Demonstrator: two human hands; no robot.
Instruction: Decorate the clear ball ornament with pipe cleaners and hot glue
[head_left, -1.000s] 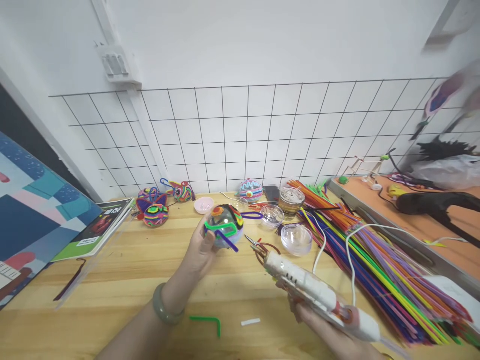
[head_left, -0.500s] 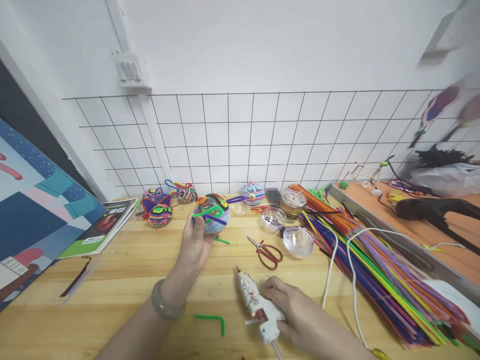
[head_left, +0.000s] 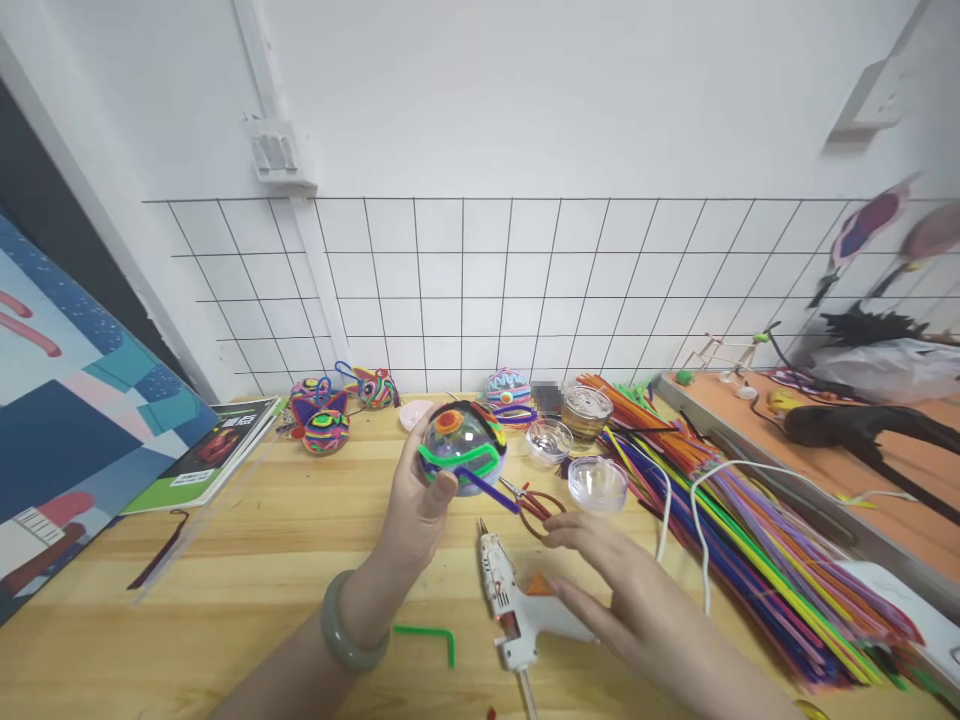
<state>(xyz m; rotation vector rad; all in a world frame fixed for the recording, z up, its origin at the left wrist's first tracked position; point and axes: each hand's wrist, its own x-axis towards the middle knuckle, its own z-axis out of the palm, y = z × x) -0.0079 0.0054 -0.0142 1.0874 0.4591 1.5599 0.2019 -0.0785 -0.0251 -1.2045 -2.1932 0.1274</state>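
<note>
Tabletop, far side: Coiled pipe-cleaner ornaments [head_left: 326, 430] sit at left beside a magazine [head_left: 214, 450]; a striped ornament [head_left: 508, 386] stands near the wire grid [head_left: 463, 298], with a lidded jar [head_left: 587, 412] to its right.
Tabletop, right: Two clear plastic cups [head_left: 598, 484] stand left of a long bundle of multicoloured pipe cleaners [head_left: 757, 540], over which a white cord [head_left: 705, 530] loops.
Between the hands: A hot glue gun [head_left: 496, 575] lies on the wood, nozzle pointing away from the person; beyond it, red-handled scissors [head_left: 534, 508] lie just in front of the right hand's fingertips. A bent green pipe cleaner [head_left: 451, 640] lies to the gun's left.
Clear plastic ball [head_left: 469, 437]: Raised above the table in the left hand, it bears an orange coiled eye, a green loop and a projecting purple strip.
Left hand [head_left: 420, 505]: Reaches forward, thumb in front, fingers clamped round the ball's near left side.
Right hand [head_left: 626, 580]: Palm downward, thumb and fingers spread apart, grasping nothing; the thumb overlaps the gun's handle in view, contact uncertain.
Change from half a second earlier: The right hand then gripped the gun's handle; it has now let go.
</note>
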